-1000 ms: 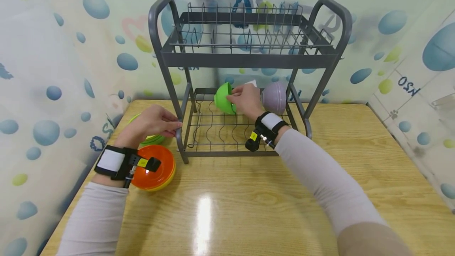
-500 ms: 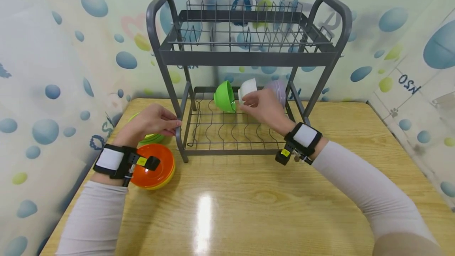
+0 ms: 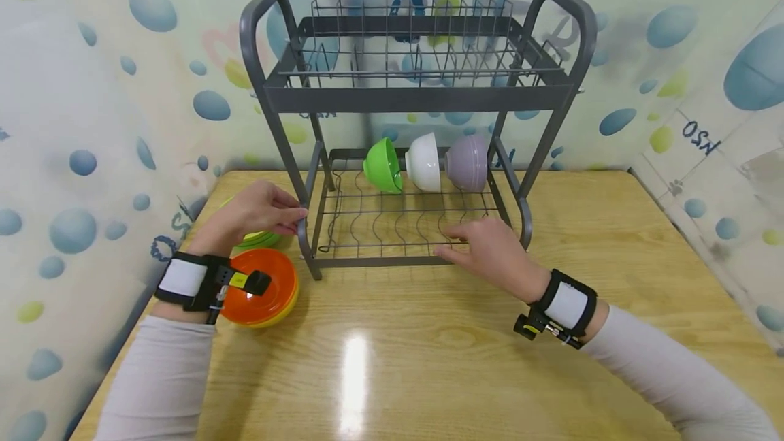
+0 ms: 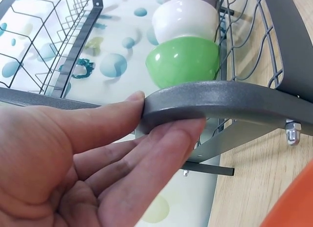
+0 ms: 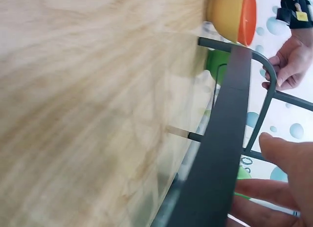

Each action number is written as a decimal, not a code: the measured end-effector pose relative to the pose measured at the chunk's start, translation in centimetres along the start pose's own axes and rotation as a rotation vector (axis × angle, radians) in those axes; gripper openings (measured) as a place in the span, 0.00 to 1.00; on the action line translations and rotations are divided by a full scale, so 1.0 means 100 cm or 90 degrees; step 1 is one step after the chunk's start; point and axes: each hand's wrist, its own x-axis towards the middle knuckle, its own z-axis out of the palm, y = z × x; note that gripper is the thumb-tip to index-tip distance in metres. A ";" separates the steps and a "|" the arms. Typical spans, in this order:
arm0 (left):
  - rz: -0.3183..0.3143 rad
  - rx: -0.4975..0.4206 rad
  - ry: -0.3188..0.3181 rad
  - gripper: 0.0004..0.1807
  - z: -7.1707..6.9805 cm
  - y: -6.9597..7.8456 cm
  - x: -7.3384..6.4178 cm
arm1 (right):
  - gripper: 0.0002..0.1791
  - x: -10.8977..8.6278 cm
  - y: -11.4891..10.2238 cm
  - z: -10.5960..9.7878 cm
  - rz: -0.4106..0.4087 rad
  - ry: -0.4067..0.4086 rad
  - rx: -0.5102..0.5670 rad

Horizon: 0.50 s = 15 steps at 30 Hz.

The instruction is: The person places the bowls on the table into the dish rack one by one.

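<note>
On the lower tier of a dark grey dish rack [image 3: 416, 99], a green bowl [image 3: 382, 166], a white bowl [image 3: 424, 162] and a purple bowl [image 3: 467, 163] stand on their sides in a row along the back. My left hand [image 3: 260, 211] pinches the rack's left side bar between thumb and fingers; the left wrist view shows the thumb on one side of the bar [image 4: 195, 97] and the fingertips on the other. My right hand [image 3: 490, 254] is at the lower tier's front right, with fingers extended and holding nothing.
An orange bowl [image 3: 260, 284] sits in a yellow bowl [image 3: 278, 318] on the wooden table [image 3: 441, 366], left of the rack. Behind them are green bowls [image 3: 257, 240], partly hidden by my left hand. The upper tier has wire dividers [image 3: 416, 60]. A patterned wall [image 3: 153, 87] rises behind.
My right hand has let go of the green bowl and drawn back toward the front right, uncovering the white and purple bowls. The left hand keeps its pinch on the rack.
</note>
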 end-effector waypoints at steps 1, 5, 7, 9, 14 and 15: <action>0.000 0.001 0.001 0.22 0.000 0.000 -0.001 | 0.21 -0.003 0.000 0.001 -0.003 0.001 -0.012; -0.003 -0.001 0.008 0.23 0.000 -0.002 -0.002 | 0.22 -0.014 -0.002 0.004 -0.002 0.004 -0.046; -0.009 -0.001 0.016 0.23 0.001 -0.003 -0.003 | 0.21 -0.018 -0.002 0.006 -0.007 0.004 -0.052; -0.013 0.003 0.029 0.23 0.002 -0.003 -0.004 | 0.19 -0.021 -0.002 0.007 -0.014 0.006 -0.058; 0.004 0.065 0.084 0.23 0.008 -0.003 -0.010 | 0.13 -0.023 -0.001 0.009 -0.029 0.004 -0.065; 0.013 0.087 0.098 0.23 0.009 -0.002 -0.011 | 0.11 -0.023 -0.001 0.009 -0.031 0.001 -0.066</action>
